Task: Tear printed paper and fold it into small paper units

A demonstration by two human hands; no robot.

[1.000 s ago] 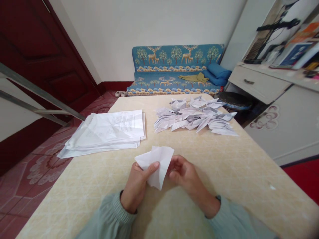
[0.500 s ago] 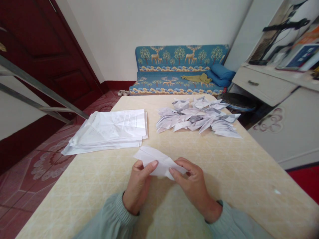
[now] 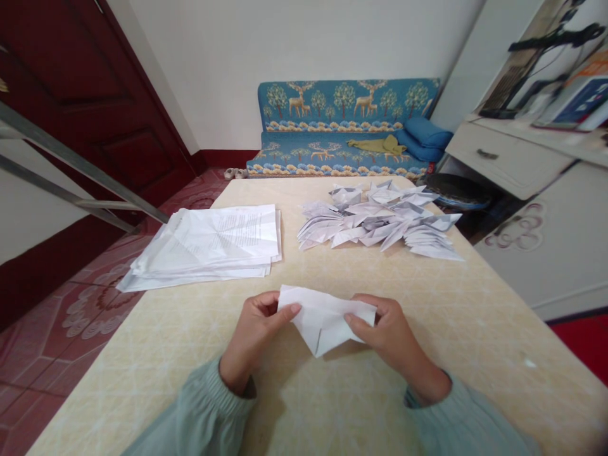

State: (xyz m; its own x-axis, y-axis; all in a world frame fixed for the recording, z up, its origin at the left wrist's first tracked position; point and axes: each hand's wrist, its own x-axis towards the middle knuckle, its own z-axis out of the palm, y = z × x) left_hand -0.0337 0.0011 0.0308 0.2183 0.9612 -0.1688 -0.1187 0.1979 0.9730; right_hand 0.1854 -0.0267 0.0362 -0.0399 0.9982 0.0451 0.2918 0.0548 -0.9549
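A folded white paper (image 3: 325,316) is stretched between both hands just above the yellow table (image 3: 475,329). My left hand (image 3: 254,329) pinches its left corner with thumb and fingers. My right hand (image 3: 387,326) pinches its right corner. The paper hangs in a downward point between them. Both sleeves are pale green.
A stack of flat printed sheets (image 3: 209,244) lies at the table's left. A heap of several folded paper shapes (image 3: 380,221) lies at the far right. Beyond the table are a blue patterned sofa (image 3: 342,126), a dark red door (image 3: 71,95) and a white cabinet (image 3: 522,164).
The hands have moved apart, pulling the folded paper open and wider. It was upright and narrow a second ago; now it spreads sideways between the two pinches.
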